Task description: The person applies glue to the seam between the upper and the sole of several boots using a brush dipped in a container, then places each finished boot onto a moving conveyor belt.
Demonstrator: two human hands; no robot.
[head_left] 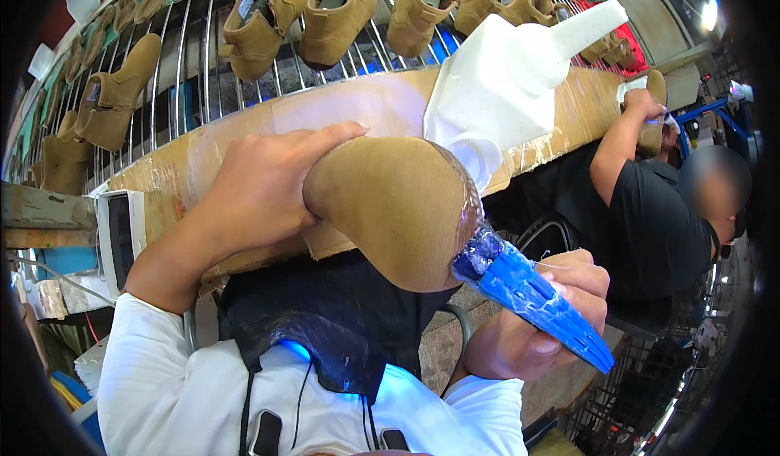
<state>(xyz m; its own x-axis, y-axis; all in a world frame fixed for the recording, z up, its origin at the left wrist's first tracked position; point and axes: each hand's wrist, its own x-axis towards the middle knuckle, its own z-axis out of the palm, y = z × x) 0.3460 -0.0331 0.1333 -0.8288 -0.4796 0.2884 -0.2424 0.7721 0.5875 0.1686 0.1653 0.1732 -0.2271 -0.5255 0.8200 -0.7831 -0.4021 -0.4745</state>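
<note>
My left hand (268, 184) grips a tan boot upper (390, 204) at its narrower end, thumb laid along the top. The boot's rounded, wider part points right, and its edge there looks wet and glossy. In my right hand (544, 318) is a blue brush (528, 293), its handle caked with whitish dried residue. The dark, sticky-looking brush tip touches the boot's edge. Just beyond the boot stands a white plastic bottle (500, 90) with a long spout and a round opening low on its near side. My hands hide parts of the boot and brush handle.
A cardboard-covered ledge (357, 102) runs in front of me. Behind it, a metal-rod rack (207, 58) carries several tan boots (337, 17). A white-edged box (122, 232) stands at left. To my right, a co-worker (658, 212) in black handles another boot.
</note>
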